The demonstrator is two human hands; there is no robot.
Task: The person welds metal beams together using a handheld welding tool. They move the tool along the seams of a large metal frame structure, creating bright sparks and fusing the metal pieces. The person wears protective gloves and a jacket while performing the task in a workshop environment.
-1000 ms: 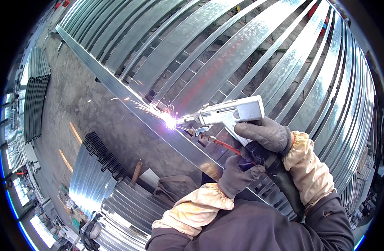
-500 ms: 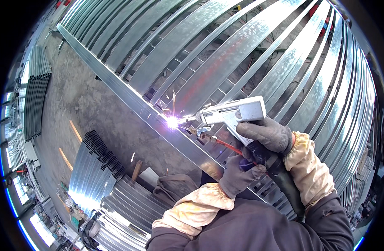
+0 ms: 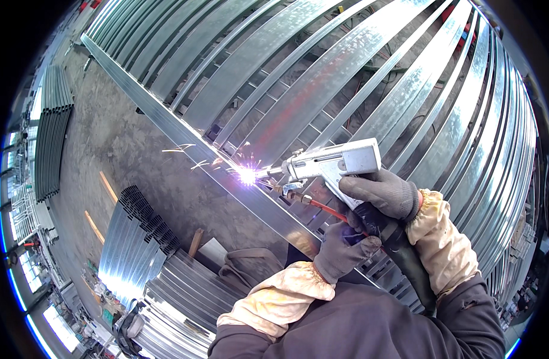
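Left to right: stacked metal bars (image 3: 137,239) lie on the floor at near left. The long rail (image 3: 184,134) runs diagonally, and a bright arc (image 3: 247,175) burns where it meets a slat (image 3: 322,78) of the frame, so this joint is in progress; which other joints are finished cannot be told. Your left hand (image 3: 343,251) grips below the welding gun (image 3: 331,163); your right hand (image 3: 382,194) clasps its handle.
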